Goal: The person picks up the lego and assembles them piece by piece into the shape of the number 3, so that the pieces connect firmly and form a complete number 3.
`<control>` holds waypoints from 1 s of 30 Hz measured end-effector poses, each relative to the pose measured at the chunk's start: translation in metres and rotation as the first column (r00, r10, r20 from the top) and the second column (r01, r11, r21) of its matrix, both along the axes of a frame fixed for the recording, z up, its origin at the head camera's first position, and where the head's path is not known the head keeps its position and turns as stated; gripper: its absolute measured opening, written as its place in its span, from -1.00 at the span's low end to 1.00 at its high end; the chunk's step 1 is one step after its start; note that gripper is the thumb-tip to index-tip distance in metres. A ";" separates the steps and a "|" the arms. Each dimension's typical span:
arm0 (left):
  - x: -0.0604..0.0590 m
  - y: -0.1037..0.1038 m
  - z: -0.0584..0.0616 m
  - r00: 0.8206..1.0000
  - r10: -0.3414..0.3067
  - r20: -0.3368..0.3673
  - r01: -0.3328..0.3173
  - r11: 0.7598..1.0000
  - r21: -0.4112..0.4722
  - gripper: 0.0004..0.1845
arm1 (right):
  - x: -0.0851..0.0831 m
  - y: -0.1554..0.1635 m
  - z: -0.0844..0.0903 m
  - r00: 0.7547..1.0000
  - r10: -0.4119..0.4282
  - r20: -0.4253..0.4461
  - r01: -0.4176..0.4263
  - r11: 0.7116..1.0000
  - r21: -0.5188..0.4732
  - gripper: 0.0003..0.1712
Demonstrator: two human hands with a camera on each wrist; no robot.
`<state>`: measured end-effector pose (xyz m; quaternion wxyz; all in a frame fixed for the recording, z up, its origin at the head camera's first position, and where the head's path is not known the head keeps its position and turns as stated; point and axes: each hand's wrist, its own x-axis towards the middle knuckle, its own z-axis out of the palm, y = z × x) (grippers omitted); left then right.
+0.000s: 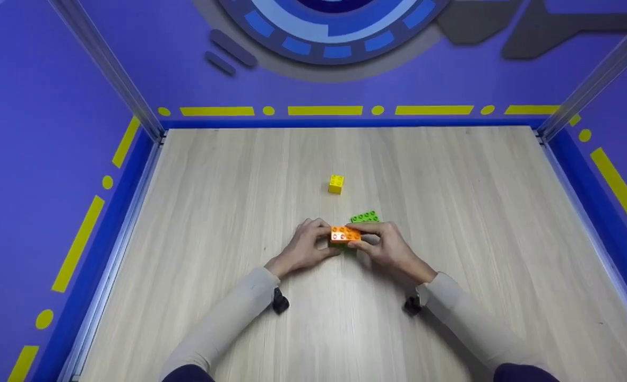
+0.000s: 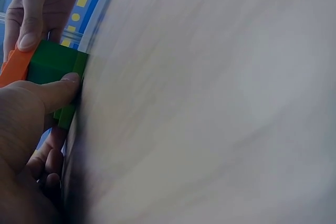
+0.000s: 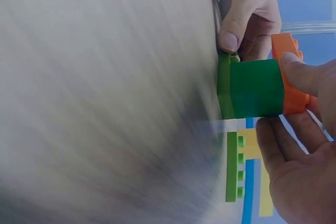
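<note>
Both of my hands are on the small brick stack near the middle of the desk (image 1: 451, 175): my left hand (image 1: 305, 245) pinches it from one side, thumb against the dark green brick (image 2: 52, 64), and my right hand (image 1: 387, 245) grips the orange brick (image 1: 344, 234) sitting on top. As I judge it, the stack is partly built: a light green plate (image 3: 226, 85) at the bottom, dark green above it, orange seated or nearly so. A second light green plate (image 1: 364, 216) lies just behind, and a yellow brick (image 1: 336, 184) stands farther back, both unused. I see no writing or brand on any piece.
</note>
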<state>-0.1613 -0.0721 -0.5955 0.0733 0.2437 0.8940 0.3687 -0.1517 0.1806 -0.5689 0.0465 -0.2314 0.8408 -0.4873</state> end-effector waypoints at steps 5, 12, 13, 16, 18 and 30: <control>-0.002 -0.003 0.001 1.000 -0.013 0.006 0.013 1.000 0.023 -0.56 | -0.001 0.000 0.003 1.000 -0.006 0.016 0.006 1.000 0.002 -0.50; -0.003 -0.013 0.004 0.993 -0.060 0.102 0.045 0.989 0.141 -0.44 | -0.001 0.000 0.000 1.000 0.015 0.001 -0.015 1.000 0.000 -0.48; -0.003 -0.014 0.004 0.991 -0.065 0.113 0.047 0.986 0.158 -0.41 | -0.001 0.000 0.000 1.000 0.016 -0.001 -0.016 1.000 0.000 -0.47; -0.002 -0.016 0.006 0.989 -0.069 0.133 0.042 0.980 0.196 -0.33 | 0.000 0.000 0.000 1.000 0.021 -0.002 -0.021 1.000 -0.003 -0.45; -0.002 -0.015 0.006 0.989 -0.070 0.129 0.041 0.975 0.218 -0.29 | 0.000 0.001 0.001 1.000 0.026 0.008 -0.026 1.000 0.000 -0.43; 0.002 -0.010 0.005 0.998 -0.040 0.042 0.024 0.943 0.331 -0.31 | -0.008 0.008 0.009 0.999 0.039 0.001 -0.039 0.997 -0.067 -0.44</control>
